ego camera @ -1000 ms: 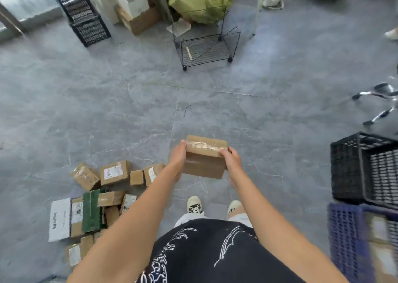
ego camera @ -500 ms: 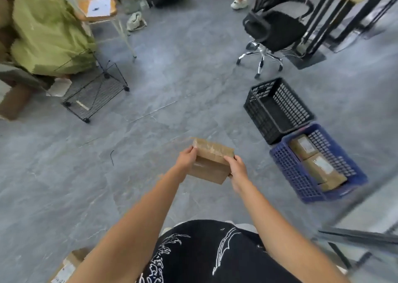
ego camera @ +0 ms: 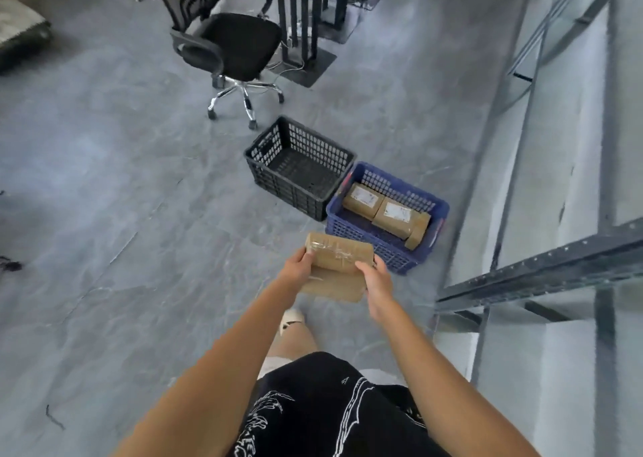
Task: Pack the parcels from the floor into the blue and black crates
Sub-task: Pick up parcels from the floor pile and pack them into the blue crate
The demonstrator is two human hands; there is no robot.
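Both hands, left hand (ego camera: 298,265) and right hand (ego camera: 377,280), have a curled grip round a taped parcel (ego camera: 335,268) held just short of the blue crate (ego camera: 379,244); black crate (ego camera: 295,185) sits touching it.

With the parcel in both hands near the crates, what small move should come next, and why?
Probably carry the parcel forward and lower it into the black crate. Left hand and right hand grip its ends, short of both crates. The blue crate already holds parcels; the black one looks empty.

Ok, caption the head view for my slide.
Both hands, left hand and right hand, carry a taped parcel toward the blue crate.
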